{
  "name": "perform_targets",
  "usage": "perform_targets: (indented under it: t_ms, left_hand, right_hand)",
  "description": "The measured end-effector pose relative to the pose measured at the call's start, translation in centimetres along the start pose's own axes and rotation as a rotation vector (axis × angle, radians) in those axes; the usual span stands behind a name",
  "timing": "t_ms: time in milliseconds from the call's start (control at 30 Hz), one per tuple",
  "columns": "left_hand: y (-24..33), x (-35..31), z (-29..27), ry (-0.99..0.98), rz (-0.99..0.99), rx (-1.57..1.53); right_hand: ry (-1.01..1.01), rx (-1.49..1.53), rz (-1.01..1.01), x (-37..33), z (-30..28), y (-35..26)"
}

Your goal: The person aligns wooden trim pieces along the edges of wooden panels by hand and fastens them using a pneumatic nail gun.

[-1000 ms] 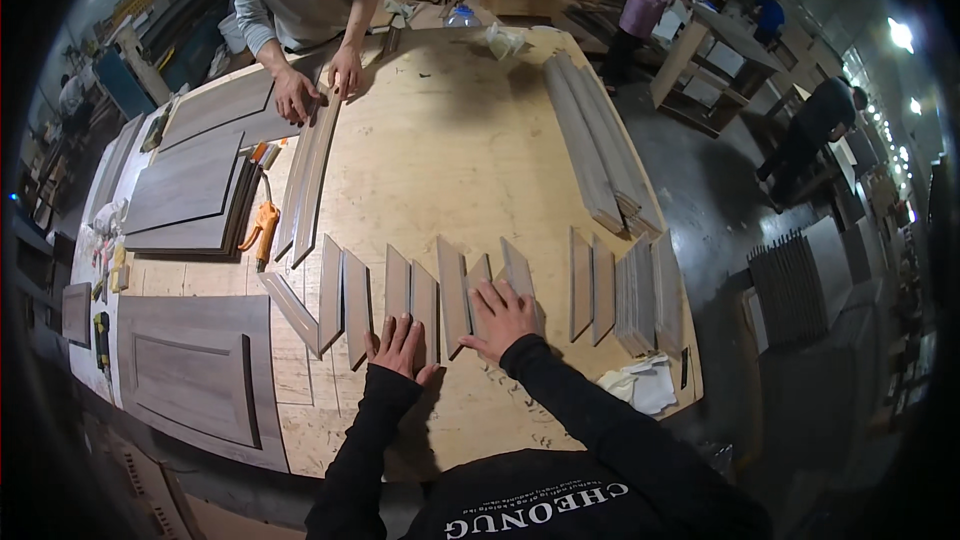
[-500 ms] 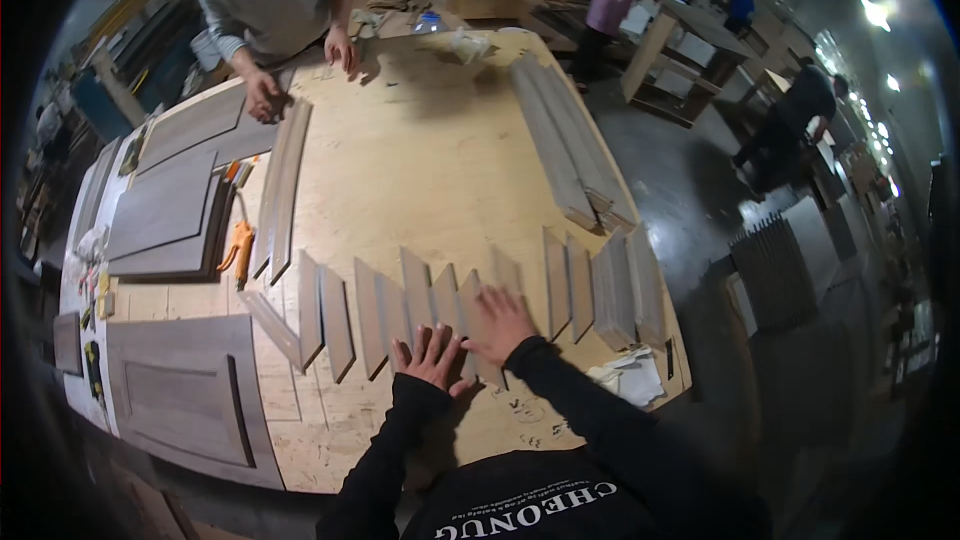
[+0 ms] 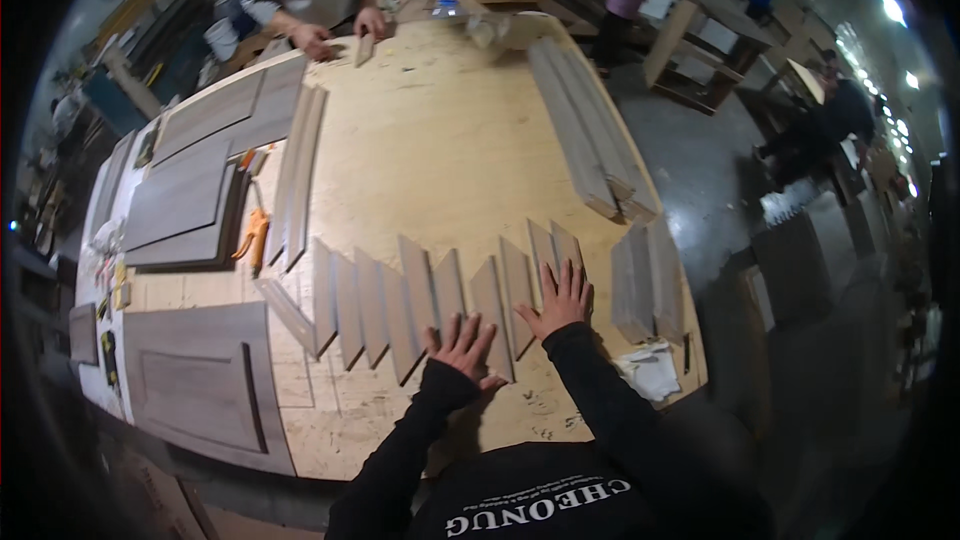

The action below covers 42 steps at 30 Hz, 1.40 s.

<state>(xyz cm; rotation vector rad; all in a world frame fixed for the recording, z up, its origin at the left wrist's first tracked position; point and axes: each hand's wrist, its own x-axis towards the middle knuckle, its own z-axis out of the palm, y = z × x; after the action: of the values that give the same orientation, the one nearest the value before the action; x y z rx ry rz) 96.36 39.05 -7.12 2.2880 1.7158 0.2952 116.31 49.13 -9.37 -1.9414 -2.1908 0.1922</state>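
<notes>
Several short grey-brown wood strips with angled ends (image 3: 411,305) lie side by side in a row across the near part of the table. My left hand (image 3: 462,348) lies spread at the near ends of the middle strips, fingers on or just beside them. Farther right, my right hand (image 3: 560,302) is spread with its fingers over the two strips (image 3: 540,238) at that end of the row. Neither hand grips anything. Parts of the strips under my fingers are hidden. One strip (image 3: 287,311) lies slanted at the row's left end.
Stacked strips (image 3: 634,280) and white paper (image 3: 650,370) lie right; long boards (image 3: 578,130) lie beyond. Panel doors (image 3: 190,380), an orange-handled tool (image 3: 256,238) and long strips (image 3: 300,180) occupy the left. Across the table (image 3: 410,140), a co-worker's hands (image 3: 340,35) hold a small wood piece.
My right hand has moved right, away from my left, onto the strips at that end. The strips' spacing has changed. The co-worker's hands now have a small wood piece. The view has shifted slightly.
</notes>
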Motion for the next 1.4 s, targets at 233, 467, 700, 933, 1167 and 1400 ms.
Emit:
perform_targets:
  t_ms: [233,467,700,933,1167,1400]
  left_hand:
    - [-5.1,-0.1,-2.5,0.006,-0.323,0.092]
    - [-13.2,-3.5,-2.9,0.227,-0.757,0.176]
    - [-14.6,-3.6,-2.4,0.181,-0.766,0.14]
    - [-23.1,-6.0,-3.9,0.661,-1.304,0.074]
    - [-24.7,-13.9,0.4,0.578,-1.137,0.053]
    - [-24.5,-11.2,-0.4,0.546,-0.847,-0.024]
  right_hand:
    - [-0.16,-0.042,-0.101,0.0,-0.9,-4.4]
    - [-0.215,-0.08,-0.059,0.6,-1.3,-5.6]
    - [-0.237,-0.087,-0.041,0.9,-1.8,-5.5]
    - [-0.234,-0.083,-0.054,0.3,-1.4,-5.1]
    - [-0.198,-0.067,-0.071,0.5,-0.7,-4.9]
    - [-0.128,-0.087,-0.063,0.7,-0.1,-4.7]
